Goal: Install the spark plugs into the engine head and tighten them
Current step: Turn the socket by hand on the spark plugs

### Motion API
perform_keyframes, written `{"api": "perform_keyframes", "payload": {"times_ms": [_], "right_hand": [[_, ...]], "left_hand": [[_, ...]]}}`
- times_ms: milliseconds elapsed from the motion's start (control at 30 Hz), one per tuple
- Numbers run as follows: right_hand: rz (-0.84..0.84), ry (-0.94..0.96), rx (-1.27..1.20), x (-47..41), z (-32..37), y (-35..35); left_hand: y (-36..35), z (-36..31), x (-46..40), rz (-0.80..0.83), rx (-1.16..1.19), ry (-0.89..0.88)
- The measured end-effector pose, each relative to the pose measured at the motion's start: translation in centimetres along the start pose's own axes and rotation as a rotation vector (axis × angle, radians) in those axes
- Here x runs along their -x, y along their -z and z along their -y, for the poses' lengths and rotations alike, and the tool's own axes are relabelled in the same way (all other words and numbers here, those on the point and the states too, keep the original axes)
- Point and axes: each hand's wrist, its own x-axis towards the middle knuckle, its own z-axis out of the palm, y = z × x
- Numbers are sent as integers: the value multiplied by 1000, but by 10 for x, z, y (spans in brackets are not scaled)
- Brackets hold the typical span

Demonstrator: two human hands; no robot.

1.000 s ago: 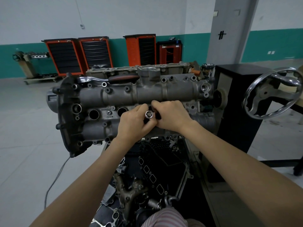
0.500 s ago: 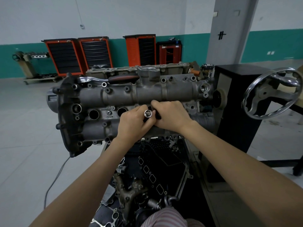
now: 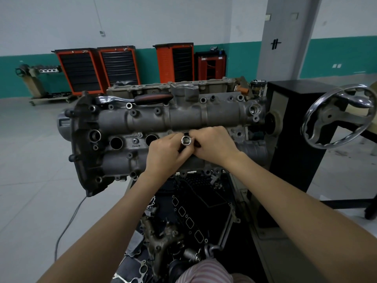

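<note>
Engine head (image 3: 183, 119): grey casting clamped sideways on a stand, plug wells facing the person, presumably so the bores can be reached straight on. Two open wells (image 3: 116, 143) show left of the hands; a third sits partly behind them.

Handwheel (image 3: 338, 117): chrome, at right, likely for rotating the stand.

Ratchet (image 3: 138, 98): parked along the upper edge, within reach for tightening.

Left hand (image 3: 165, 153), right hand (image 3: 214, 146): pressed close together, fingers curled around a chrome socket (image 3: 186, 140), open end outward. Spark plug not visible; possibly inside.

Writing: small stamped lettering near the wells, unreadable.
</note>
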Motion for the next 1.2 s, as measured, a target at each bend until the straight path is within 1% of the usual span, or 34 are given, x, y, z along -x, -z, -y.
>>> {"api": "perform_keyframes", "payload": {"times_ms": [133, 333, 467, 600, 700, 900, 1033, 1100, 1200], "right_hand": [[37, 10, 30, -1, 0, -1], [57, 29, 8, 0, -1, 0], [29, 2, -39, 2, 2, 5], [-4, 12, -30, 2, 4, 6], [25, 16, 24, 1, 2, 2], [67, 24, 24, 0, -2, -1], [25, 28, -20, 1, 0, 3], [34, 12, -11, 1, 1, 3], [-7, -6, -30, 1, 3, 4]], "left_hand": [[2, -2, 1, 21, -5, 16], [1, 0, 0, 26, 20, 53], [0, -1, -1, -6, 36, 22], [1, 1, 1, 15, 8, 18], [4, 0, 2, 27, 2, 43], [4, -4, 0, 40, 27, 77], [4, -2, -1, 27, 37, 72], [3, -2, 0, 20, 16, 54], [2, -1, 0, 18, -22, 26]]}}
